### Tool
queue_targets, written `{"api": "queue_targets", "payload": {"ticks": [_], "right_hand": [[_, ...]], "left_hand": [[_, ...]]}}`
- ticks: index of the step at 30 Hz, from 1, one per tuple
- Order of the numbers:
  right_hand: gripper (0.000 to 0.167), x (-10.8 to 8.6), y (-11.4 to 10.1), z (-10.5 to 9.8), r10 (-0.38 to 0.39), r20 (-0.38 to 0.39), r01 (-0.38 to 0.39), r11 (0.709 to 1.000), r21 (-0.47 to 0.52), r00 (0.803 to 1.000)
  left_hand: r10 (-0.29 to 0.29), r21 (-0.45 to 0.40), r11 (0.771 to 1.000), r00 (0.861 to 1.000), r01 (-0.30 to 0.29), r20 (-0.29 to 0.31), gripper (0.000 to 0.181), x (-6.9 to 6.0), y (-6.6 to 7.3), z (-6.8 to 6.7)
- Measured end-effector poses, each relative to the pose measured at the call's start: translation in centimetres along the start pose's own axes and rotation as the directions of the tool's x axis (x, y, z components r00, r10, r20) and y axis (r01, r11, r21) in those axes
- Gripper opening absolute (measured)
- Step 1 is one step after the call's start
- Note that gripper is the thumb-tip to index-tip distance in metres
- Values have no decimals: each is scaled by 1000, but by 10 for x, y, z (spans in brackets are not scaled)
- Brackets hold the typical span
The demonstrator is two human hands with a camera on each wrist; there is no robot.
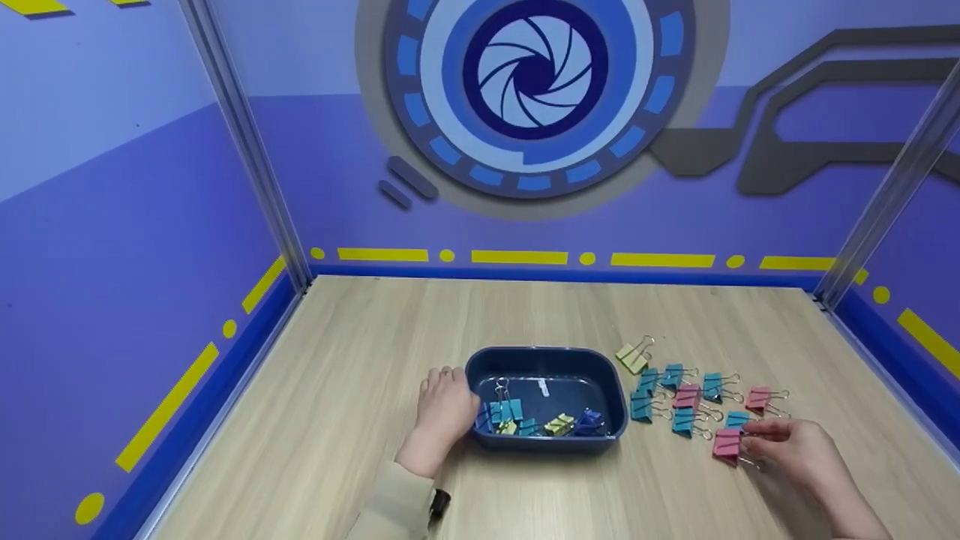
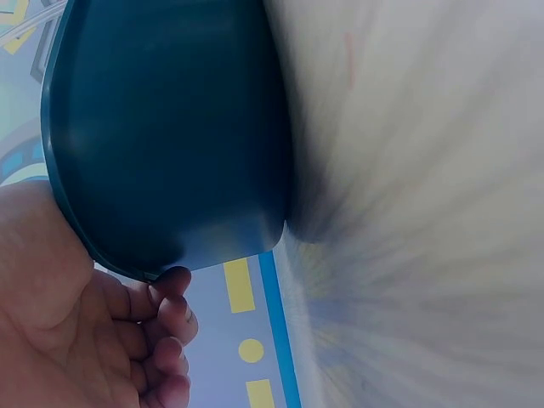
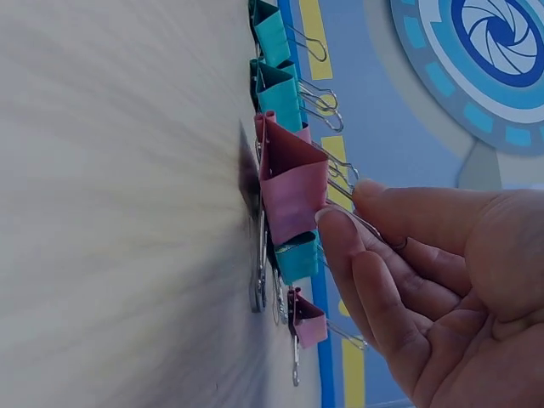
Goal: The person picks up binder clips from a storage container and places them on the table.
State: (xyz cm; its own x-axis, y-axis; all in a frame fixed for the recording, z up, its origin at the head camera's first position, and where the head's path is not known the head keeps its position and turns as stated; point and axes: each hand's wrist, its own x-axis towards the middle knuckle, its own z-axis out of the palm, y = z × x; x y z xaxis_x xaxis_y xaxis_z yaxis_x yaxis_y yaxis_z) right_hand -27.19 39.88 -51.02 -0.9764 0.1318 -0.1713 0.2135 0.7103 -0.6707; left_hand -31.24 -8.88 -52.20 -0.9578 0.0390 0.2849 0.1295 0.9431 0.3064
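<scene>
Right hand pinching a pink clip; I'd lift it clear of the teal clip, left hand gripping the box.

Pink binder clip, possibly raised; navy bin upright.

Purple-blue printed panels enclose a pale wood-grain tabletop across the lower frame. A large round aperture emblem fills the top centre; grey metal posts stand left and right, and yellow dashes line the panels' lower edges.
</scene>
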Motion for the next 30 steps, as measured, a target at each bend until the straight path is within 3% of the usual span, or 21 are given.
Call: {"api": "queue_targets", "payload": {"ticks": [6, 13, 20, 30], "right_hand": [[34, 9, 1, 4, -52, -73, 47, 997, -64, 996], [32, 15, -1, 6, -91, -120, 83, 994, -69, 989], [30, 19, -1, 6, -83, -118, 77, 996, -54, 989], [32, 20, -4, 5, -63, -88, 59, 997, -48, 994]], "left_hand": [[-1, 5, 1000, 1000, 1, 2, 31, 0, -1, 2], [15, 22, 1000, 1000, -15, -7, 28, 0, -1, 0], [7, 9, 1000, 1000, -7, 7, 30, 1, -1, 1], [15, 8, 1000, 999, -14, -29, 28, 0, 0, 1]]}}
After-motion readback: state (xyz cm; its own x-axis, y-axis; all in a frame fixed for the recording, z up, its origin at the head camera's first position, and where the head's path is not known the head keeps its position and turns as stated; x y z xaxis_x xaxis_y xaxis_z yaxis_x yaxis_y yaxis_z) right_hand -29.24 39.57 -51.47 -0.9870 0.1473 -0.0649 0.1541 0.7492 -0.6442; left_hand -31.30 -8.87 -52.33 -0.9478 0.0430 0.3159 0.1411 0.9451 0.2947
